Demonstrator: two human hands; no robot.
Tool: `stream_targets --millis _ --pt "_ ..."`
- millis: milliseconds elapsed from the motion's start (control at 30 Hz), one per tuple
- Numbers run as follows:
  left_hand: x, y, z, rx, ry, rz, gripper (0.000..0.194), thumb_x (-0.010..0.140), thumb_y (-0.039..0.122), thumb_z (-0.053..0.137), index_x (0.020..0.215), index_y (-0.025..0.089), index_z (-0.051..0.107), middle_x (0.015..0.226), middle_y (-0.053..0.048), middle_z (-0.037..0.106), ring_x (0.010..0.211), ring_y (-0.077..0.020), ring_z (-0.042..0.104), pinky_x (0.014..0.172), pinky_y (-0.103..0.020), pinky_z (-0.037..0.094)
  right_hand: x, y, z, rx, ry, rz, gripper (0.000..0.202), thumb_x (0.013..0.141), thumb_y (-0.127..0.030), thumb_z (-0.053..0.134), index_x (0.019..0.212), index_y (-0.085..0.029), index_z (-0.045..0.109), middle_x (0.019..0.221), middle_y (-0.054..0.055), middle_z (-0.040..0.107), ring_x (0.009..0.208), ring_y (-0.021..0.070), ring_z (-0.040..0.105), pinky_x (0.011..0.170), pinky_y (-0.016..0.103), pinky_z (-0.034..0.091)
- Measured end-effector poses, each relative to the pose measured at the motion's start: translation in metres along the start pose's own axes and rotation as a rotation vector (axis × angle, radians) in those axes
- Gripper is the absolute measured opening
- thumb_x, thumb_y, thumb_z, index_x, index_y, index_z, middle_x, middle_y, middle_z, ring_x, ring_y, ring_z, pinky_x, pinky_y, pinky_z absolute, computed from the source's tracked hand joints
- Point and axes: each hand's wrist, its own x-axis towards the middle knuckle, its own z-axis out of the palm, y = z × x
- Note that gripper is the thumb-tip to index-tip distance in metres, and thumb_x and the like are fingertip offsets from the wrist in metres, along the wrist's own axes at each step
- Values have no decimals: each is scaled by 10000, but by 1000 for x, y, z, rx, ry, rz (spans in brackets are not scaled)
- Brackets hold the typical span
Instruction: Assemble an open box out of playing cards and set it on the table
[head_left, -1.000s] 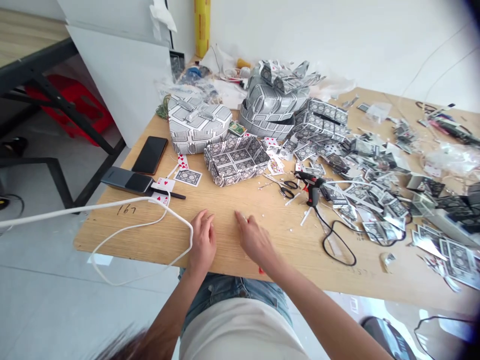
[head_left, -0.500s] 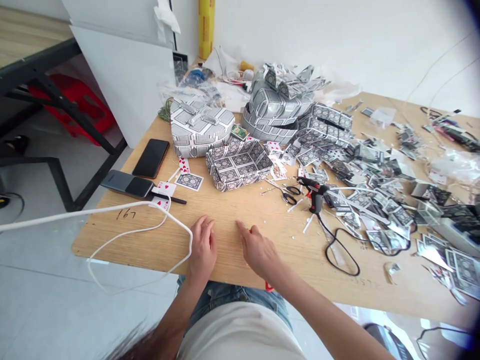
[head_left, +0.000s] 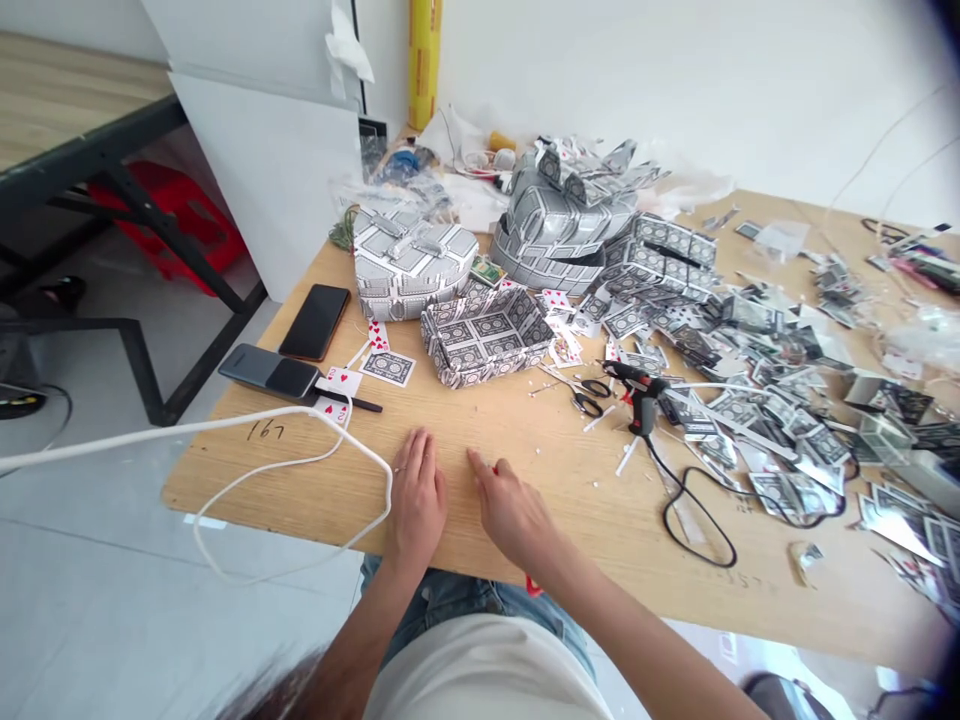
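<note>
My left hand (head_left: 418, 500) lies flat on the wooden table (head_left: 300, 495) near its front edge, palm down, holding nothing. To its right, my right hand (head_left: 514, 512) is curled with the index finger stretched onto the tabletop. Bits of red show by its thumb and below its wrist; the rest of that object is hidden under the hand. Beyond both hands sits an open box (head_left: 487, 340) covered in playing cards. A lidded card-covered box (head_left: 412, 262) stands behind it to the left. Black-handled scissors (head_left: 589, 397) and a black glue gun (head_left: 637, 392) lie to the right.
Two dark devices, a phone (head_left: 315, 322) and a grey one (head_left: 270, 372), lie at the left. A white cable (head_left: 371, 455) loops beside my left hand. Scattered cards (head_left: 787, 420) cover the right side. More card-covered pieces (head_left: 570, 215) are stacked at the back.
The camera view has shifted slightly, so the table's contents appear a little lower and farther right. Both hands remain on the tabletop, with the left one lying a little flatter.
</note>
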Motion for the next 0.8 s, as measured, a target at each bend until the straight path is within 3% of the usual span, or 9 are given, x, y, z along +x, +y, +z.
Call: stream_targets --millis 333,467,633,800 --pt "1 0 0 11 -5 -3 462 877 84 421 1337 103 459 1359 -181 527 1329 -285 418 1062 -490 406 22 -3 -8 -47 16 38 475 973 -188 272 1444 -184 334 1086 164 589 809 229 679 639 287 467" --pt "0 0 1 -8 -6 -11 471 886 89 410 1356 105 441 1365 -180 521 1336 -279 409 1080 -483 389 27 -4 -15 -62 35 68 501 975 -156 208 1473 -114 245 1110 207 574 873 254 671 676 305 472" --pt "-1 1 1 -45 34 -105 559 910 113 387 1458 125 276 1436 -187 431 1364 -286 365 1079 -496 389 24 -19 -12 -48 -24 -18 469 976 -219 316 1445 -209 326 1103 153 602 843 211 679 664 260 474" --pt "0 3 -1 -48 39 -117 480 902 89 374 1382 93 398 1438 -203 408 1392 -303 311 1102 -514 351 25 -22 -13 -52 -3 12 485 965 -182 296 1449 -138 307 1114 202 584 839 237 687 653 284 487"
